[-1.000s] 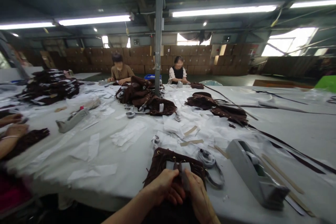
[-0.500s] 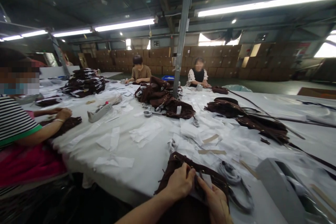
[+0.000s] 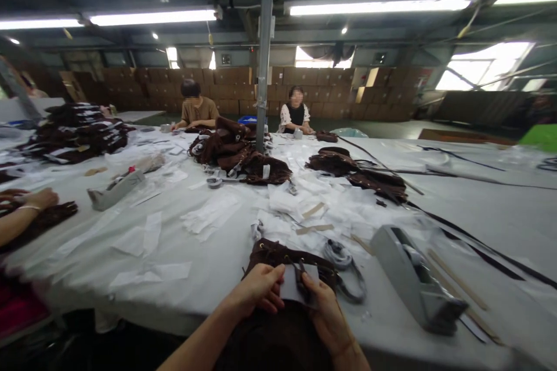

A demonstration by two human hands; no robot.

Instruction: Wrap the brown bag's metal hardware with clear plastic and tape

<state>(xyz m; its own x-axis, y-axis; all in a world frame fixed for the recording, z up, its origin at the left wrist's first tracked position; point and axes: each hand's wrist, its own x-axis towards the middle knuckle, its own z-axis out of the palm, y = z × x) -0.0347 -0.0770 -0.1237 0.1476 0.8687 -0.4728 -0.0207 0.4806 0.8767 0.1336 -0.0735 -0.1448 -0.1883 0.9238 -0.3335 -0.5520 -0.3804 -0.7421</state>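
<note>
A dark brown bag with metal eyelets and a cord threaded along its gathered top lies before me at the table's edge. A piece of white paper rests against its front, tucked by the dark drawstring. My left hand is closed at the paper's left edge, thumb against curled fingers. My right hand pinches the drawstring over the paper's right part; its fingertips are partly hidden. Right of the bag lies a grey wrapped strap.
A grey tape dispenser stands at the right. Loose white paper litters the white table. Brown bags are piled by the post and at far left. A co-worker's hand works at the left; two people sit across.
The view has swung right, so things appear farther left. My left hand has come away from the cord to the paper's left side, and more of the paper shows between my hands.
</note>
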